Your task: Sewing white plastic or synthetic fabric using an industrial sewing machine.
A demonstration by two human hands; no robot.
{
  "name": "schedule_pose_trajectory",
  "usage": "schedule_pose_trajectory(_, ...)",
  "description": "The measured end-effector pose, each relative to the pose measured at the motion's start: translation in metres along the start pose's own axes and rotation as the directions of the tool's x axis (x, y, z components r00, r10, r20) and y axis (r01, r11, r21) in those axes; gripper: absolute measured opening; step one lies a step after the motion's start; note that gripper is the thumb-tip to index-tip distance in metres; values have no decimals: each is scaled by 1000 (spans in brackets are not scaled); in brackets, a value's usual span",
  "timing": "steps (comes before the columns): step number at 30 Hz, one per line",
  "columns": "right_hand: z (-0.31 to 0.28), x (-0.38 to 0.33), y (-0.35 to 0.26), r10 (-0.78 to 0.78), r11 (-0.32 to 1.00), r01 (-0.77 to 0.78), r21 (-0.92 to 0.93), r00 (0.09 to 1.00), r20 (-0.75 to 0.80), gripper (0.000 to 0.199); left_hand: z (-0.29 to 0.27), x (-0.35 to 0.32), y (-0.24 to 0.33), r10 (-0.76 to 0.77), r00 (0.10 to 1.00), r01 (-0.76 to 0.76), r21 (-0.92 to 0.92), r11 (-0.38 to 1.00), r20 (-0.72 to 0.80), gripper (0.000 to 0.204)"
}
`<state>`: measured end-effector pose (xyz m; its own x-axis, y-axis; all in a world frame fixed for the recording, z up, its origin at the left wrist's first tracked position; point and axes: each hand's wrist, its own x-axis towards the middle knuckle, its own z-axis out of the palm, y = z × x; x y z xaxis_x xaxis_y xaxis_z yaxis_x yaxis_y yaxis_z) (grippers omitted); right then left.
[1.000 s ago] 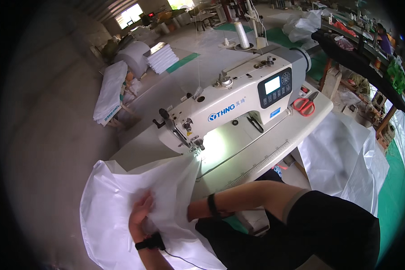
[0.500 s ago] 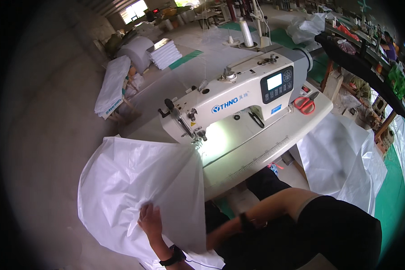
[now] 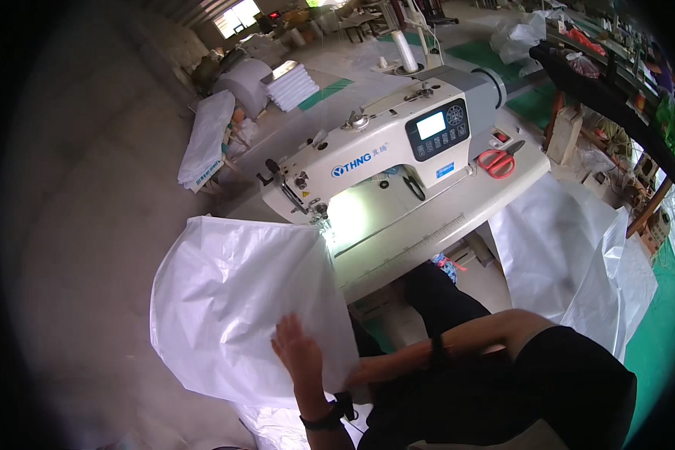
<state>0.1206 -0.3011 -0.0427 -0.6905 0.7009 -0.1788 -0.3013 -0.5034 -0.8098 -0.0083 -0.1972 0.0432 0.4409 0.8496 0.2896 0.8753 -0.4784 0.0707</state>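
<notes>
White sheet (image 3: 236,300) drapes off the left end of the desk (image 3: 427,232), beneath the open left hand (image 3: 298,351); right hand (image 3: 369,370) at its right edge, grip unclear.

Your left hand (image 3: 300,351) has room to slide leftward over the white sheet (image 3: 225,300), but the needle end of the sewing machine (image 3: 375,159) stands in the way ahead. You could pass rightward along the front strip of the table (image 3: 427,225); scissors (image 3: 496,163) obstruct its right end, and black snips (image 3: 414,188) lie in the gap beneath the machine's arm. The sheet's right edge blocks your mostly hidden right hand (image 3: 362,372) from moving straight left.
</notes>
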Motion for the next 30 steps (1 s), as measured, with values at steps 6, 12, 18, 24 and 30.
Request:
schedule_pose_trajectory(6,-30,-41,36,242,970,-242,26,945,-219,45,-16,0,3,7,995,0,67,998,-100,44)
schedule_pose_trajectory(12,-21,-51,-26,-133,534,-326,-780,879,-459,39,-34,19,4,-146,952,120,-112,986,-268,36)
schedule_pose_trajectory(18,-12,-37,-108,-280,868,-19,-496,807,-520,32,-42,13,31,-14,981,40,130,991,-194,47)
schedule_pose_trajectory(24,-39,31,-88,-114,944,254,209,848,-518,23,-28,-14,22,23,986,6,180,984,-163,46)
schedule_pose_trajectory(30,-23,20,-57,-92,991,110,73,971,-220,25,-49,-26,29,-59,927,-36,-243,969,-370,22)
